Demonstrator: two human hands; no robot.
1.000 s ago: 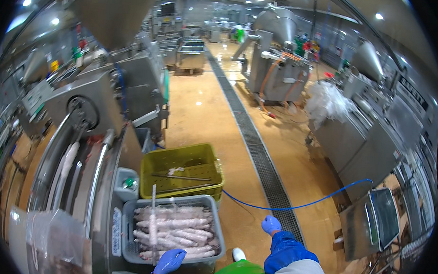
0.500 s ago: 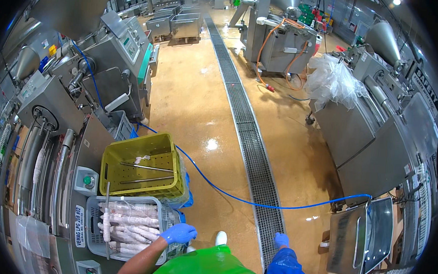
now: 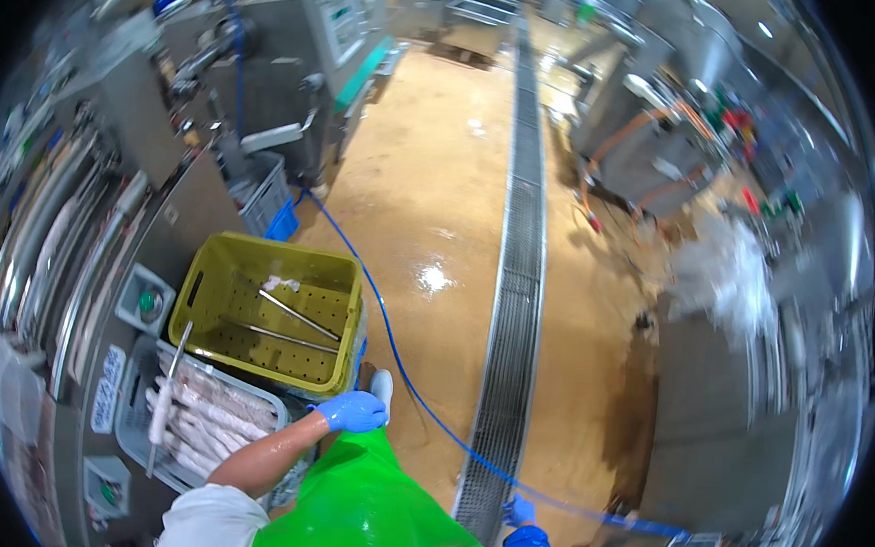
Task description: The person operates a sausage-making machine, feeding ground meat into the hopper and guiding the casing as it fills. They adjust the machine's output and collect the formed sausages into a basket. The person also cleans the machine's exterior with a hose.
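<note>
My left hand (image 3: 353, 411), in a wet blue glove, is at the top edge of my green apron (image 3: 374, 495), just beyond the near corner of a grey crate (image 3: 279, 414). Its fingers curl down together; whatever they might hold is hidden. Pale, long sausage-like rolls (image 3: 210, 415) fill that crate, and a metal rod (image 3: 169, 393) with a pale roll on it lies across its left side. My right hand (image 3: 519, 510), also gloved in blue, hangs low over the floor drain with its blue sleeve below. It is small and blurred, so its grip does not show.
A yellow-green tub (image 3: 344, 368) with metal rods (image 3: 298, 314) stands beyond the crate. Steel machines (image 3: 258, 92) line the left, more (image 3: 714, 421) the right. A blue hose (image 3: 393, 343) crosses the floor and the drain grating (image 3: 521, 249). My white boot (image 3: 382, 385) is beside the tub.
My view has turned, so the drain stands more upright and the machines shift. My left hand is now closer to the tub, and a boot has come forward beside it. The right hand still hangs low.
</note>
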